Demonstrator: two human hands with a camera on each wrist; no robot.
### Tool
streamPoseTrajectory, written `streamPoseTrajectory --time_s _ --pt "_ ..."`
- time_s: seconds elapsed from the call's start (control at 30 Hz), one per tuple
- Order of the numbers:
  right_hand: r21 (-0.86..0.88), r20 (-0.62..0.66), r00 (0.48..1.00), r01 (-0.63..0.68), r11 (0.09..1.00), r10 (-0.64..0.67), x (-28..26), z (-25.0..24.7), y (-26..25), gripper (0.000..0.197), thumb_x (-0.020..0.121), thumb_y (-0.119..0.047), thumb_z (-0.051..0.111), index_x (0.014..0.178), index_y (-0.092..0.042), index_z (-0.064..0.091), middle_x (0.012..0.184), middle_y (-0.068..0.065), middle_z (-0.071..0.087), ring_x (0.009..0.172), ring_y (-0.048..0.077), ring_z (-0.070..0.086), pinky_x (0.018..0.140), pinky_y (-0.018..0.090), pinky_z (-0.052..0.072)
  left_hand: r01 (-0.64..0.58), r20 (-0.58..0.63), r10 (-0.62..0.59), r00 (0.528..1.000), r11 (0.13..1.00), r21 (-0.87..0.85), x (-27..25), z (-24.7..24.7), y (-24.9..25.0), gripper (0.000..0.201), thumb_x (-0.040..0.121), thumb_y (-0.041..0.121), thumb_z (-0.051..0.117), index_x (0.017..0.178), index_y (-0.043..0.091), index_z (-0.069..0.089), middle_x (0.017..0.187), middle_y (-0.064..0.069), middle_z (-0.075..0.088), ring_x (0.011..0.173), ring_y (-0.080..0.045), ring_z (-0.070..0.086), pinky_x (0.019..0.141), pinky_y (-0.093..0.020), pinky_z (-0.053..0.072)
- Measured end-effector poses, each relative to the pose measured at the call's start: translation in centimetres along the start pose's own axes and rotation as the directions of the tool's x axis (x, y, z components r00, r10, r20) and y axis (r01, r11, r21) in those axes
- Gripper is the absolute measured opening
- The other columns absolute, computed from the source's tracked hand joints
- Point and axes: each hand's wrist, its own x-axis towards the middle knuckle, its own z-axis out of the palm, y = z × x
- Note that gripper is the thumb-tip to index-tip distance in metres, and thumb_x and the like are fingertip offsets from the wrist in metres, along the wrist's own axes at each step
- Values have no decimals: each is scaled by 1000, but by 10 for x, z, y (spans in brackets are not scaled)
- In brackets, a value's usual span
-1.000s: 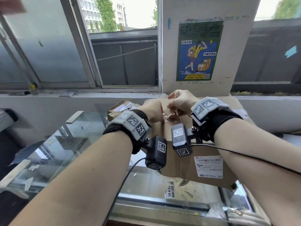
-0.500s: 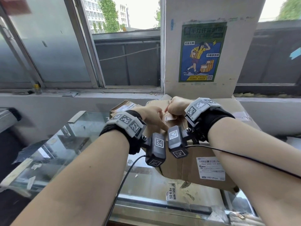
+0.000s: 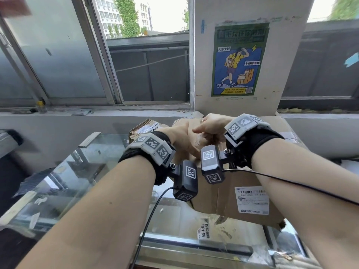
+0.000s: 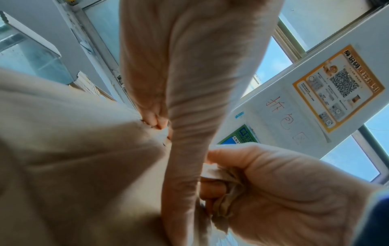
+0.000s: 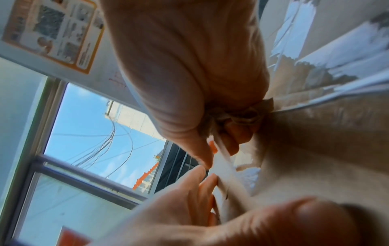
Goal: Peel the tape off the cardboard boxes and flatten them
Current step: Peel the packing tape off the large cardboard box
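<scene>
Cardboard box (image 3: 229, 189) sits on the glass worktop (image 3: 64, 183) under a window sill, tilted, with a white shipping label (image 3: 252, 199) on the side facing the person. Both hands meet over the box's top, close enough that they touch. The right hand (image 3: 211, 126) is curled tight: in the left wrist view its fingers (image 4: 212, 189) are wrapped round a crumpled wad of brownish tape (image 4: 227, 196), and its thumb and forefinger pinch the part of the strip that runs on from the wad. In the right wrist view that strip of tape (image 5: 223, 166) stretches pale and taut from the right hand down toward the left hand's fingertips (image 5: 208, 181), which close on it just beside the box's surface. The left hand (image 3: 181, 138) lies on the box top with its fingers bent toward the strip; seen from the head camera its fingertips are hidden behind the right hand. Torn, whitish patches show on the cardboard next to the strip. Behind the box stands a second, flatter box (image 3: 147, 127) with labels, and a poster (image 3: 240, 59) hangs on the pillar above.
</scene>
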Motion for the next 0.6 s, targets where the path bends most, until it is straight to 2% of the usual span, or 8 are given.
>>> streamPoseTrajectory --time_s 0.1,0.23,0.33,0.4,0.53,0.6 --pt "75 7 999 34 997 -35 1 -2 4 17 95 -3 47 79 -10 48 59 7 38 47 16 39 55 30 37 6 9 -7 1000 1000 25 0 0 0 118 66 49 83 153 19 8 151 -7 37 134 -27 39 110 -45 35" --pt "176 -21 998 70 982 -67 0 -7 8 19 93 2 50 78 -10 50 62 7 40 51 15 39 55 31 37 10 29 -10 1000 1000 4 -1 -1 1 119 67 48 82 154 23 4 154 -7 32 137 -27 35 111 -44 33" --pt "284 -34 995 98 954 -92 -5 -11 11 18 91 5 53 80 -9 52 64 7 47 43 13 48 46 26 46 5 47 -6 999 1000 4 -1 -2 0 121 66 49 82 154 24 3 156 -5 28 140 -27 32 112 -44 32" --pt "375 -32 995 99 922 -94 -9 -13 13 20 92 7 50 79 -8 50 63 8 46 34 10 47 38 20 46 -2 57 2 998 1000 -1 0 -2 -1 121 65 48 83 154 25 4 156 -4 28 140 -26 31 112 -44 32" --pt "500 -13 994 100 860 -108 -17 -16 15 23 93 9 46 78 -8 48 66 9 44 33 10 49 37 17 46 -26 77 26 997 1000 -1 -2 -1 -1 117 68 46 82 154 29 5 158 -4 24 143 -26 26 115 -43 28" --pt "552 3 995 81 830 -98 -21 -18 15 24 94 8 43 77 -8 46 68 8 43 40 12 50 36 17 46 -33 79 34 996 999 -3 -3 -1 -1 115 69 45 82 154 31 6 158 -4 24 143 -26 26 114 -44 29"
